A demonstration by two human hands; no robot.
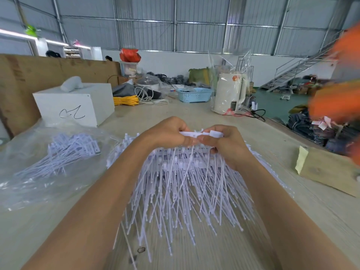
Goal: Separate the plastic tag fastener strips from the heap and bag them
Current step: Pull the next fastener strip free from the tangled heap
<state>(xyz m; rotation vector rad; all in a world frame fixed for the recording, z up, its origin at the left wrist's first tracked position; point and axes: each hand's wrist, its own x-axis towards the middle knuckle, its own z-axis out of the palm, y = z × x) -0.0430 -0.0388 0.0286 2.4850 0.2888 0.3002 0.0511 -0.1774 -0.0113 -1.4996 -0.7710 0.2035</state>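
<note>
A heap of white plastic tag fastener strips (181,193) fans out on the table in front of me, thin tails pointing toward me. Above its far end, my left hand (165,133) and my right hand (226,145) both pinch the flat white head end of a fastener strip (191,134) held between them. Several tails hang from that strip down over the heap. To the left lies a clear plastic bag (25,184) with a bundle of separated strips (66,152) inside it.
A white box (78,106) stands at the back left, with a yellow cable coil (125,100) and a blue basket (194,94) behind. A white kettle in plastic wrap (228,92) stands at the back right. A wooden block (331,172) lies to the right near the table edge.
</note>
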